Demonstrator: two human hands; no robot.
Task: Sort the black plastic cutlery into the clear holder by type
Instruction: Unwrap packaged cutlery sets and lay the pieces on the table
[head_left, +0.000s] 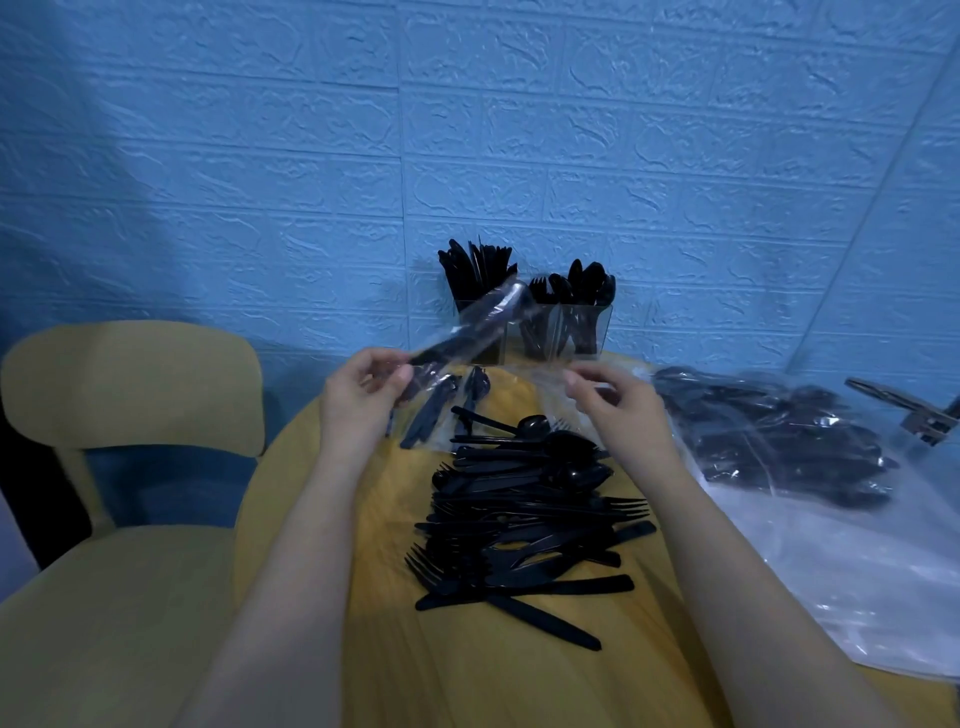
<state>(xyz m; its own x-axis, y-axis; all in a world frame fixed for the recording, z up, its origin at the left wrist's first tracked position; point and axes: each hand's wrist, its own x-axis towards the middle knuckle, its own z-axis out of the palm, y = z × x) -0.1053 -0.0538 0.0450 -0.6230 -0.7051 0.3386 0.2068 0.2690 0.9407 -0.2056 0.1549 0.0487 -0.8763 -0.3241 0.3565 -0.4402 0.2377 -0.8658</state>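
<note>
A clear holder (587, 327) stands at the back of the yellow table (322, 519), its compartments holding black knives, forks and spoons upright. A pile of loose black cutlery (524, 525) lies in the middle of the table. My left hand (363, 395) pinches a clear plastic wrapper with black cutlery inside (467, 332), raised in front of the holder. My right hand (613, 405) pinches a thin clear film (524, 379) that stretches between both hands. Another wrapped piece (431, 415) lies below the left hand.
A large clear bag of wrapped black cutlery (769, 441) lies on the right of the table. A dark metal tool (914, 410) sits at the far right. A yellow chair (130, 395) stands to the left. A blue textured wall is behind.
</note>
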